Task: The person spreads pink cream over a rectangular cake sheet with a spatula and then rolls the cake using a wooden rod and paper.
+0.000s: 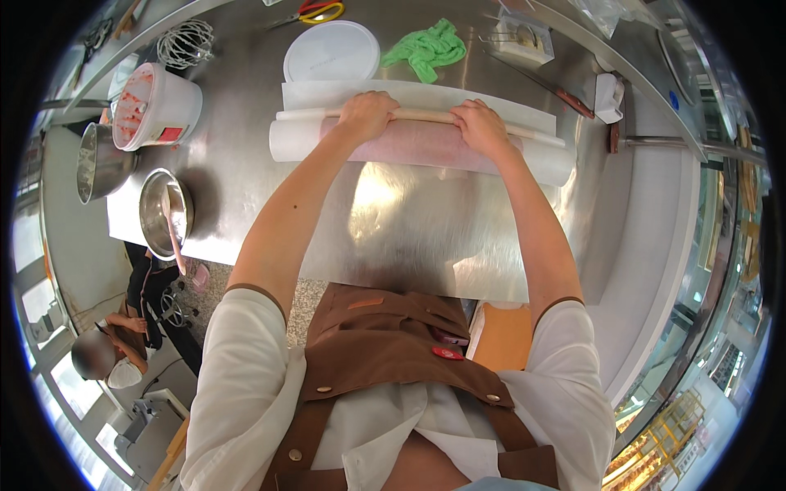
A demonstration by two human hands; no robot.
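Observation:
A pinkish roll wrapped in white paper (424,146) lies crosswise on the stainless steel table (270,227). Along its far side runs a wooden rolling pin (430,116), its ends covered by paper. My left hand (368,115) grips the pin left of its middle, fingers curled over it. Right of the middle, my right hand (482,127) holds the same pin. Beyond the pin, a flat strip of the paper (325,95) spreads over the table. What lies under my palms is hidden.
Beyond the paper lie a white lid (331,52), a green cloth (430,49), scissors (319,12) and a long knife (559,92). At left stand a smeared white bucket (178,107), a metal bowl with a spatula (153,215) and a whisk (184,44). A person sits beyond the table's left end.

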